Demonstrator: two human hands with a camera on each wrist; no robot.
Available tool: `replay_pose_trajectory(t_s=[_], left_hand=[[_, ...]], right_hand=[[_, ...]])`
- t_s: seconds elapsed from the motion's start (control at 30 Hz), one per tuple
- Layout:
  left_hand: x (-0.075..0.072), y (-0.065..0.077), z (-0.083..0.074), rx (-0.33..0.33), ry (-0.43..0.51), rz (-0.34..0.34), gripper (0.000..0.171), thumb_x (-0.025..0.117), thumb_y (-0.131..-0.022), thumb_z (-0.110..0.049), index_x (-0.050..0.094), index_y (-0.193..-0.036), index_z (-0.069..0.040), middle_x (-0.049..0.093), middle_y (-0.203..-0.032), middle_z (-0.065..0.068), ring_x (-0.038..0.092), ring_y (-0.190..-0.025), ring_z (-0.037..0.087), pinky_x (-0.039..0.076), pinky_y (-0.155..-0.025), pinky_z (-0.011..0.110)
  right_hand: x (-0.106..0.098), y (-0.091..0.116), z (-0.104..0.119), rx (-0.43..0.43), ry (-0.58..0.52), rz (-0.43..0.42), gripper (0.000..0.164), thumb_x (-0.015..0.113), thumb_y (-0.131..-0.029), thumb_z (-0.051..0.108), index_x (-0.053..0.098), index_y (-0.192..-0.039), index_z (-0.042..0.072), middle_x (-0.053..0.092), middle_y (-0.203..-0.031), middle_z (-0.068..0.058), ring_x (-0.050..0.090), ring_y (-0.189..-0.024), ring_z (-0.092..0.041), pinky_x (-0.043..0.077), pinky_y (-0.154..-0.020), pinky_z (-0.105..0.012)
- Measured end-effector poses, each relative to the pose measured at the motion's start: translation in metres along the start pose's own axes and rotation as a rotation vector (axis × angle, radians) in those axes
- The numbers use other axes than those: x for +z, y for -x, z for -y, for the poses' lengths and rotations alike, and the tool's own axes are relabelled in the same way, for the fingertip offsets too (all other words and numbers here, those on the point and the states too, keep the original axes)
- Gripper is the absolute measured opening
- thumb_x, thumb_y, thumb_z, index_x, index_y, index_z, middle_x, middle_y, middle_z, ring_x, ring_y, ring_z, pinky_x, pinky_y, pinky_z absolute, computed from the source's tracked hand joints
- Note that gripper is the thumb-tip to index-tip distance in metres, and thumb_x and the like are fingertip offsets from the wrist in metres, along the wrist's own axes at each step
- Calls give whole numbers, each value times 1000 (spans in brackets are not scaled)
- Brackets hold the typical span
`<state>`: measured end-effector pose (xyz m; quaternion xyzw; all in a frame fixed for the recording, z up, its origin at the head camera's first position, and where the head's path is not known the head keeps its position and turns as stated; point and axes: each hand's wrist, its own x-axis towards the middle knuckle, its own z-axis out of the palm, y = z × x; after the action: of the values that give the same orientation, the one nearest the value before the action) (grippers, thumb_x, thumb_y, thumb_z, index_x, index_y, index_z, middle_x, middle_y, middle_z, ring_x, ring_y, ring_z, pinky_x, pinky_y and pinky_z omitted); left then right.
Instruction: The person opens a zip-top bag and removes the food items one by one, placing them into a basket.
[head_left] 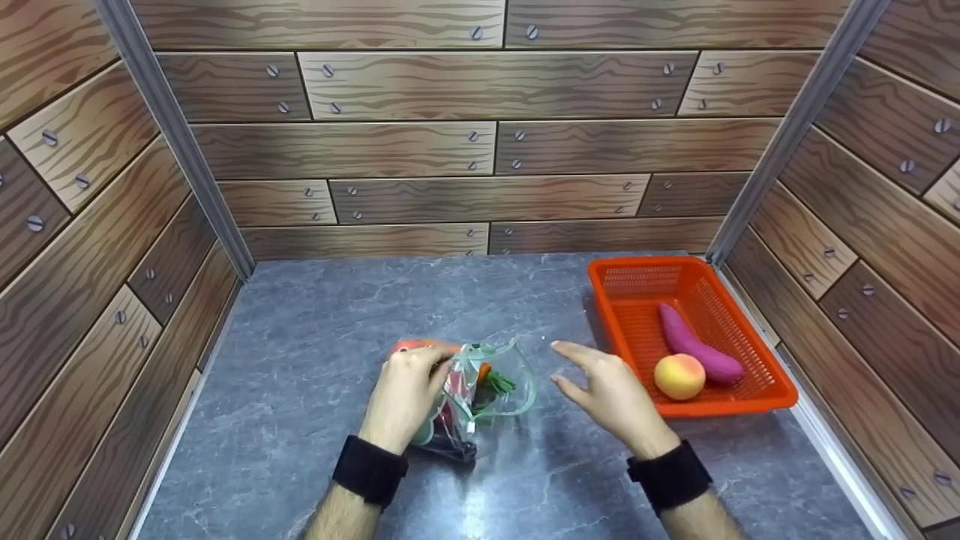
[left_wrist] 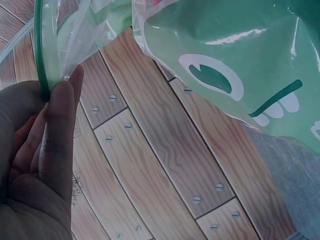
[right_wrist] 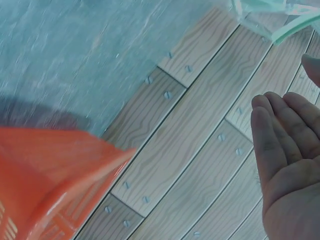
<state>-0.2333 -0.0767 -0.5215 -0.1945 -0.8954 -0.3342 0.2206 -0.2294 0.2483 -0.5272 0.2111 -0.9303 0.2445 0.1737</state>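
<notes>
My left hand [head_left: 405,388] pinches the rim of a clear zip bag [head_left: 525,397] with a green edge; the left wrist view shows the green strip between thumb and fingers. The bag's mouth gapes toward the right. Inside it are a small carrot [head_left: 484,373] with green leaves, something red and something dark; the left hand partly hides the contents. A printed green face marks the bag [left_wrist: 210,75]. My right hand [head_left: 611,394] hovers between the bag and the orange basket, fingers nearly straight, thumb apart, holding nothing.
The orange plastic basket [head_left: 611,315] stands at the right, with a purple sweet potato [head_left: 694,345] and a yellow-red peach [head_left: 680,376] in it. Wood-patterned walls [head_left: 420,146] enclose the grey marbled table [head_left: 315,315] at the back and both sides.
</notes>
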Motion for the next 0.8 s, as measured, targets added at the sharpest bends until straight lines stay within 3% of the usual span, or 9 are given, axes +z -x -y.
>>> replay_pose_trajectory(t_s=[0.43,0.8], left_hand=[[1,1,0,11,-6,-8,18,87,-105,-7,91,-121,-14,92,-112,4,88,-111,28,73,-102,47],[2,1,0,20,-8,-3,19,87,-105,-6,91,-122,-13,92,-113,6,88,-110,28,73,-102,46]], right_hand=[[24,-3,23,-65,11,39,39,93,-100,8,84,-138,4,88,-135,-16,87,-122,-34,73,-105,-47],[46,-8,34,-76,-40,83,35,89,-101,2,84,-136,1,87,-133,-20,87,-120,-37,74,-103,-49]])
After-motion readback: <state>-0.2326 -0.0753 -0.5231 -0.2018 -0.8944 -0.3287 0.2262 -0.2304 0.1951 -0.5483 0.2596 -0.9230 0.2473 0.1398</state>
